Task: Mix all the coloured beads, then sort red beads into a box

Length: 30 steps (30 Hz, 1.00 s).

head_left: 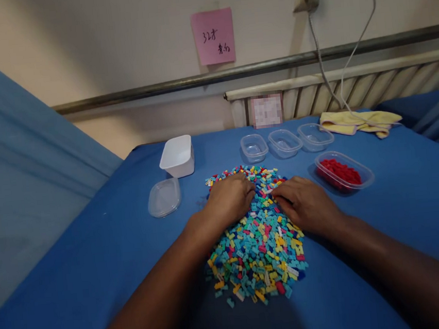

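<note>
A heap of small plastic bricks [257, 254] in teal, yellow, red, blue and white lies on the blue cloth in front of me. My left hand [228, 199] rests palm down on the far left part of the heap, fingers curled into the bricks. My right hand [304, 203] lies on the heap's right side, its fingertips pinched together among the bricks near the middle; whether a brick is between them is too small to tell. A clear tub [362, 174] to the right holds only red bricks.
Three empty clear tubs [254, 148] [284, 142] [313, 136] stand in a row behind the heap. A white tub [178, 156] and a clear lid [163, 197] sit at the left. A yellow cloth [358, 121] lies back right under hanging cables. A pink note [213, 36] is on the wall.
</note>
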### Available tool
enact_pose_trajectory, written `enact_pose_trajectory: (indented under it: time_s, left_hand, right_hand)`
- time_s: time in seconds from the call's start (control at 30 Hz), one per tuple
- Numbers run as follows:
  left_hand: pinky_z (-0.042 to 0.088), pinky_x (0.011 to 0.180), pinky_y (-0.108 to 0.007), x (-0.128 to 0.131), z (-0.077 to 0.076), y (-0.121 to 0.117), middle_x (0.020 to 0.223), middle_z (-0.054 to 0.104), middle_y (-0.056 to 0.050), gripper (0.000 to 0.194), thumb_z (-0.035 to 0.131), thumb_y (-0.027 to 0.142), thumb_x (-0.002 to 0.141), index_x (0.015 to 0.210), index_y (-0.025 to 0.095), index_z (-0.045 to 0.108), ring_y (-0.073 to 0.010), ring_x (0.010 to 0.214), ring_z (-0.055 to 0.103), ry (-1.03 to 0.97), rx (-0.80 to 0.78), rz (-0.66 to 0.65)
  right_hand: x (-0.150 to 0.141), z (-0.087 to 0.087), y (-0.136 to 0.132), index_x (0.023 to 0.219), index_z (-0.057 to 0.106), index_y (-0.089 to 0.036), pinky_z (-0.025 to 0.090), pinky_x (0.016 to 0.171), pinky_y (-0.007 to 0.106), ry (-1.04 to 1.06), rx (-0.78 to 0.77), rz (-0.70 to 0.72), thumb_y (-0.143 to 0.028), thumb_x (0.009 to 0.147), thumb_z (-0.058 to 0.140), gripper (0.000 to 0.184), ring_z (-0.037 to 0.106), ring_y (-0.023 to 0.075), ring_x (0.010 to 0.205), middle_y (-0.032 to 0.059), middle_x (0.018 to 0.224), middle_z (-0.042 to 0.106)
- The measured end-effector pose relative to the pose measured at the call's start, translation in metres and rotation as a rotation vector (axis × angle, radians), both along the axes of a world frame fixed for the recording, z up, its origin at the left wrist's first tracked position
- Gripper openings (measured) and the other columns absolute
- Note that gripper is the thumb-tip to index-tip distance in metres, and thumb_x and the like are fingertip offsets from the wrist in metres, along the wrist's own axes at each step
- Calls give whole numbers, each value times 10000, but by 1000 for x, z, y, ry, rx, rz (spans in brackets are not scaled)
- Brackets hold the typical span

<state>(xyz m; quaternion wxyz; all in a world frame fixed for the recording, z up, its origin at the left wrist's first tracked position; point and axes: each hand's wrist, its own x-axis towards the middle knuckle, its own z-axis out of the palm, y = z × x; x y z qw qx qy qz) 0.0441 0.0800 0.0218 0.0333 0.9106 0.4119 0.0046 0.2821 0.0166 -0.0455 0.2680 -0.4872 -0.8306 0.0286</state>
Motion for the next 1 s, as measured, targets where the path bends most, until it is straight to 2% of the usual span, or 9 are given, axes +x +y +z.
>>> enact_pose_trajectory:
  time_s: [0.2,0.33,0.4,0.47,0.6,0.7,0.77,0.9,1.0]
  left_hand:
    - [460,711,-385,24,10,2,1099,774,-131,262,566,277,998,997,204,817,-343,998,727,170,-37,122]
    - [432,675,-384,20,16,-2,1076,768,-145,233,567,266,959,983,170,779,-338,921,723,167,-16,151]
    - [395,647,-367,13,19,-6,994,760,-114,181,580,258,942,932,178,742,-300,849,703,68,-22,179]
    - [370,629,-344,5,21,-13,884,740,-64,138,591,251,941,908,190,710,-245,767,668,-137,-99,224]
    - [411,622,-286,-3,17,-41,779,682,-5,157,646,316,964,911,178,700,-161,683,597,-670,-474,239]
    - [435,632,-262,0,7,-67,790,687,-7,201,713,363,950,930,163,729,-139,685,589,-910,-739,239]
    - [470,682,-269,2,0,-79,830,722,-23,203,696,358,975,962,163,750,-149,741,635,-982,-790,250]
    - [490,735,-287,2,-10,-89,886,751,-27,167,664,313,999,973,190,775,-159,809,668,-960,-703,257]
    - [499,698,-288,3,-17,-91,827,729,-19,159,715,338,973,966,179,724,-159,757,665,-1086,-832,297]
  right_hand:
    - [1,3,0,1237,753,-206,471,831,428,5,18,33,-190,1028,627,245,662,291,975,98,1042,783]
    - [4,4,-2,1147,742,-212,515,861,450,170,78,44,-178,1013,632,177,675,289,964,95,1002,754]
    - [4,6,-6,1120,719,-213,539,886,454,252,76,44,-169,1021,625,143,687,289,1008,99,1036,746]
    - [1,9,-12,1126,700,-217,559,890,439,322,50,60,-166,1037,613,134,697,274,1023,95,1065,741]
    - [-12,15,-29,1172,694,-239,584,829,370,437,-30,126,-201,1062,636,130,715,223,958,61,1041,742]
    - [-20,16,-40,1195,695,-253,597,789,332,495,-71,162,-204,1059,656,149,730,198,916,37,1013,751]
    - [-22,15,-44,1222,697,-259,615,822,329,503,-59,177,-192,1065,646,178,751,196,949,39,1052,774]
    - [-19,13,-49,1332,689,-269,648,873,335,468,11,200,-171,1066,645,287,788,205,1005,57,1132,808]
    - [-19,14,-51,1349,693,-293,666,848,316,438,49,232,-153,1070,633,318,804,198,986,51,1144,819]
